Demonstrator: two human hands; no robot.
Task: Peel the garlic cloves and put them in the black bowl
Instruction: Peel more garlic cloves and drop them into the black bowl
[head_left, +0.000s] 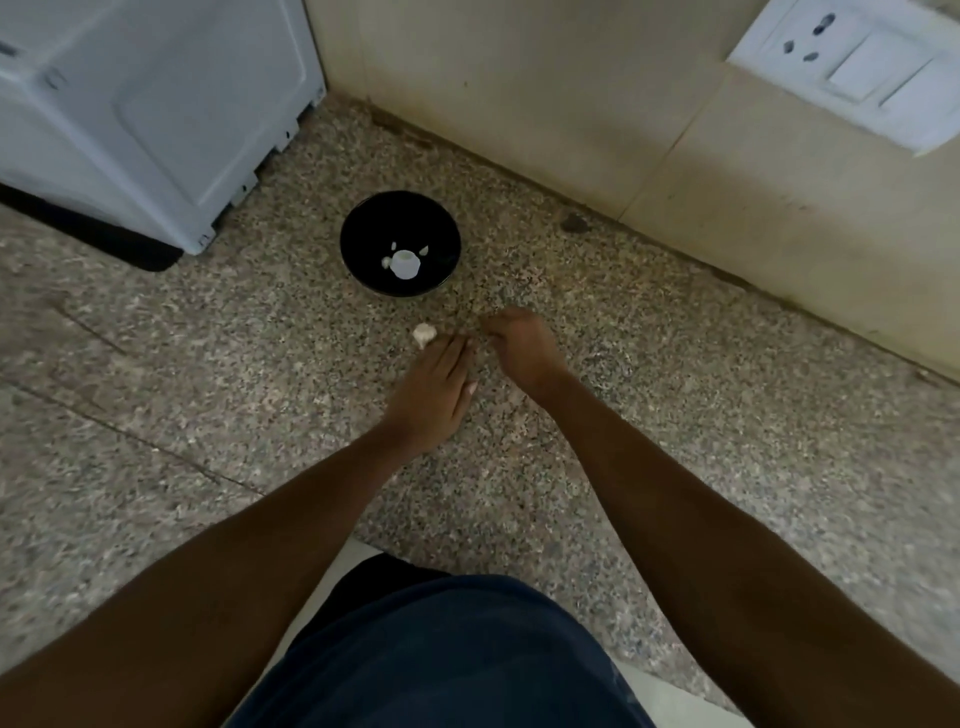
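A: Head view, looking down over a speckled stone counter (649, 467) toward a tiled wall. Black bowl (400, 243) standing out ahead, a few pale peeled cloves (404, 263) lying at its bottom. One more piece of garlic (424, 334) on the counter, between bowl and hands.

B: Touching that garlic at all?

A: Left hand (434, 395), palm down, fingers straight and together, tips right beside the garlic, perhaps just touching. Holding nothing, as far as visible. Probably reaching to gather or steady it before peeling.

B: And the other one?

A: Right hand (519, 353), fingers curled under, knuckles up, tips close to the counter. Impossible to tell whether pinching a clove, a scrap of skin, or nothing; the fingertips hidden beneath the hand itself.

B: Why the bowl so near?

A: Likely for a short drop: peel in front, flick forward into the bowl. Placed away from the counter's near edge, so less chance of knocking it off.

B: Anything else around?

A: White appliance (156, 104) at far left on a dark mat, wall socket and switch plate (857, 67) at upper right. Dark shirt at the bottom edge.

B: Stage of the task?

A: Partway, judging by cloves already in the bowl and garlic not yet in it. Loose papery skin liable to slide on smooth stone.
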